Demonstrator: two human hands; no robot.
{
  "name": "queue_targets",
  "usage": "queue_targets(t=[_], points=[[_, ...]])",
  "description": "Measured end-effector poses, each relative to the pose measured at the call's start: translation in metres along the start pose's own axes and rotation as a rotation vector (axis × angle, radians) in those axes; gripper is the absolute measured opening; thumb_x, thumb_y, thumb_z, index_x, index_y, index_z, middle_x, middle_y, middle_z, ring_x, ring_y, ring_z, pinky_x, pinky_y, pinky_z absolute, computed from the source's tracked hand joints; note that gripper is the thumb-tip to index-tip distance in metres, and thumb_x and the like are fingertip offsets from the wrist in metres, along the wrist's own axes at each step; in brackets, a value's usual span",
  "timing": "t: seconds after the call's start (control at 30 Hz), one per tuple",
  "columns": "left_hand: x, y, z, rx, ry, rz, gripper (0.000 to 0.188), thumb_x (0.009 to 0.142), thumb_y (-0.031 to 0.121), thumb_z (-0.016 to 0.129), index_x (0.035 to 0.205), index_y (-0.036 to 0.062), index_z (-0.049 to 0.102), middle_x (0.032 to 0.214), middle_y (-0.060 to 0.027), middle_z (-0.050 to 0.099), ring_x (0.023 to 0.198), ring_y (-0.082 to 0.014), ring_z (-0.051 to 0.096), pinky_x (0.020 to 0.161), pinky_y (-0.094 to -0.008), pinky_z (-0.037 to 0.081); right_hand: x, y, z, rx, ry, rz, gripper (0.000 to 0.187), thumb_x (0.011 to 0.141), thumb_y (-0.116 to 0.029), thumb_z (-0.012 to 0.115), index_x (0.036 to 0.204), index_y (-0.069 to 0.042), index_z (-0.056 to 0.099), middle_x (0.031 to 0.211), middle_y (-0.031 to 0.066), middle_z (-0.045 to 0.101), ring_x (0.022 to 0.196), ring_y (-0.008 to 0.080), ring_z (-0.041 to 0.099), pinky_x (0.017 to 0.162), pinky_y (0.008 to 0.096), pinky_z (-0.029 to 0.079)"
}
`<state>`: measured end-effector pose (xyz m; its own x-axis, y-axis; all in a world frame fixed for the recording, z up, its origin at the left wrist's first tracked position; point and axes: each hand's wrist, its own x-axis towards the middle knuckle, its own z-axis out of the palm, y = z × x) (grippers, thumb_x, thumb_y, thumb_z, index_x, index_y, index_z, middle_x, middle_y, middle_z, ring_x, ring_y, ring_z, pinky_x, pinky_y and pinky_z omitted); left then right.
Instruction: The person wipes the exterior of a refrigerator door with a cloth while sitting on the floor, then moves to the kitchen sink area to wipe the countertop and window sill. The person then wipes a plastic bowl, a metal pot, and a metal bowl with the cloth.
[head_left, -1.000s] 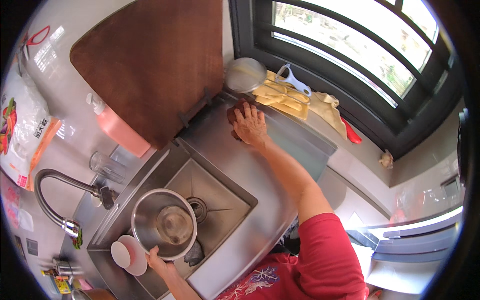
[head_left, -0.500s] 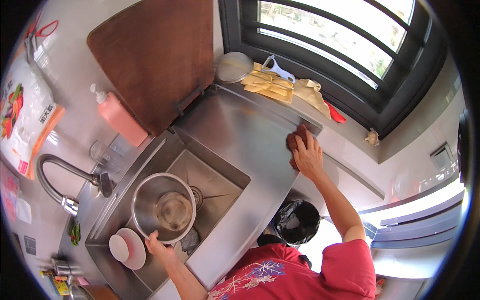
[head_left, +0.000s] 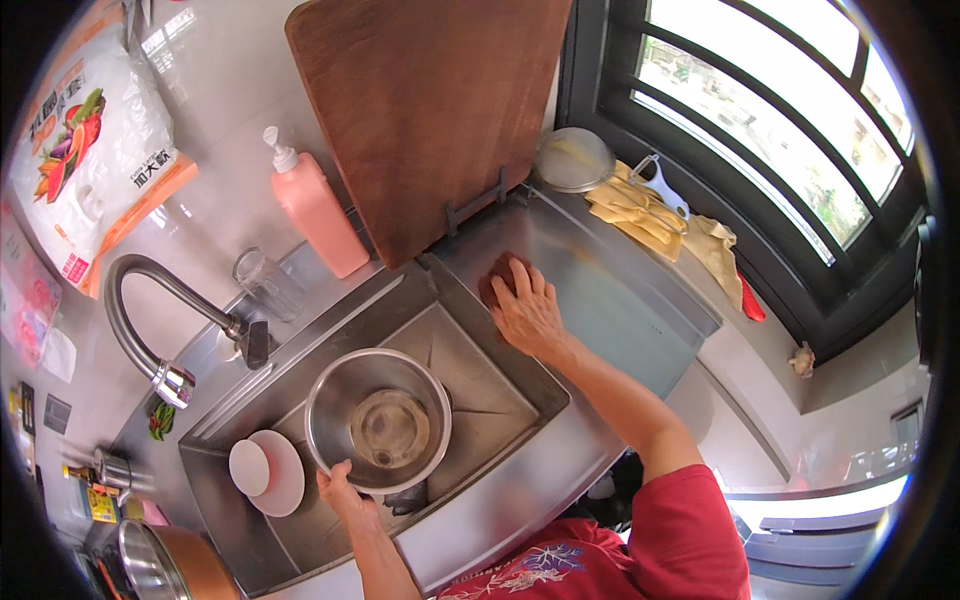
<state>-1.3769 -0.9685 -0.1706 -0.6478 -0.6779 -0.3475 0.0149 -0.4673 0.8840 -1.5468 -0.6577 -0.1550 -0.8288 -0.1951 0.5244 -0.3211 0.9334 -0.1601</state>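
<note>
My left hand [head_left: 347, 496] pinches the near rim of a round stainless steel bowl [head_left: 328, 415], which is over the sink [head_left: 490, 385]. A little cloudy liquid seems to lie in its bottom. With fingers curled, my right hand [head_left: 532, 312] presses a dark reddish-brown cloth [head_left: 490, 282] onto the wet steel counter [head_left: 620, 310], just beyond the sink's far edge. Much of the cloth is hidden under the fingers. In the sink's left part sit a white bowl [head_left: 249, 468] and a white plate [head_left: 287, 490]. A dark cloth-like piece [head_left: 408, 499] shows beside the steel bowl.
A faucet [head_left: 140, 270] arches at the left. Behind the sink stand a glass [head_left: 270, 285], a pink pump bottle [head_left: 318, 222] and a large wooden cutting board [head_left: 430, 110]. Yellow gloves [head_left: 640, 215], a peeler [head_left: 665, 190] and a strainer [head_left: 575, 160] lie along the windowsill.
My right hand has slid the cloth leftward from the counter's right end to beside the sink. My left hand keeps its hold on the steel bowl. The whole view has shifted.
</note>
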Motion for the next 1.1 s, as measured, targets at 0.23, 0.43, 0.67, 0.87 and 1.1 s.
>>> queue_targets(t=[0.23,0.43,0.67,0.87,1.1], points=[[-0.002,0.002,0.006,-0.055,0.004,0.035,0.027,0.069,-0.003,0.055,0.095,0.0026,0.055,0.09,-0.0062,0.06,0.079,-0.0189,0.06,0.075,-0.0329,0.05,0.067,-0.022,0.066,-0.075,-0.044,0.077,0.049,0.08,-0.02,0.057,0.126,-0.008,0.049,0.136,0.026,0.033,0.117,0.0441,0.037,0.093,0.0451,0.036],[0.003,-0.002,0.001,-0.024,-0.031,0.023,0.025,0.068,-0.003,0.056,0.093,0.0032,0.056,0.09,-0.0055,0.06,0.079,-0.0179,0.059,0.075,-0.0324,0.05,0.065,-0.008,0.063,-0.056,-0.009,-0.179,0.038,0.079,-0.016,0.055,0.117,-0.013,0.056,0.132,0.0228,0.037,0.113,0.0395,0.04,0.089,0.0424,0.038],[0.001,0.002,-0.001,0.008,0.058,0.035,0.022,0.068,-0.001,0.057,0.089,0.0053,0.054,0.085,-0.0032,0.057,0.078,-0.0174,0.057,0.071,-0.0323,0.049,0.006,-0.006,-0.003,-0.079,-0.138,-0.444,0.027,0.075,-0.02,0.058,0.099,-0.012,0.067,0.129,0.0127,0.04,0.108,0.0302,0.042,0.085,0.0344,0.041],[-0.001,0.007,0.004,-0.044,0.091,-0.018,0.024,0.067,-0.001,0.057,0.09,0.0062,0.054,0.087,-0.0049,0.058,0.078,-0.0194,0.06,0.067,-0.035,0.052,-0.057,-0.003,-0.086,-0.346,-0.301,-0.717,0.018,0.074,-0.025,0.058,0.084,-0.014,0.069,0.121,0.0026,0.045,0.11,0.0234,0.04,0.085,0.0288,0.039],[0.007,-0.006,-0.002,-0.073,0.071,-0.085,0.023,0.069,-0.002,0.057,0.091,0.0053,0.053,0.084,-0.0052,0.059,0.072,-0.0189,0.06,0.063,-0.0324,0.052,-0.042,0.001,-0.087,-0.38,-0.534,-0.871,0.015,0.073,-0.027,0.06,0.08,-0.018,0.07,0.108,-0.0029,0.051,0.109,0.0183,0.041,0.083,0.0282,0.037]])
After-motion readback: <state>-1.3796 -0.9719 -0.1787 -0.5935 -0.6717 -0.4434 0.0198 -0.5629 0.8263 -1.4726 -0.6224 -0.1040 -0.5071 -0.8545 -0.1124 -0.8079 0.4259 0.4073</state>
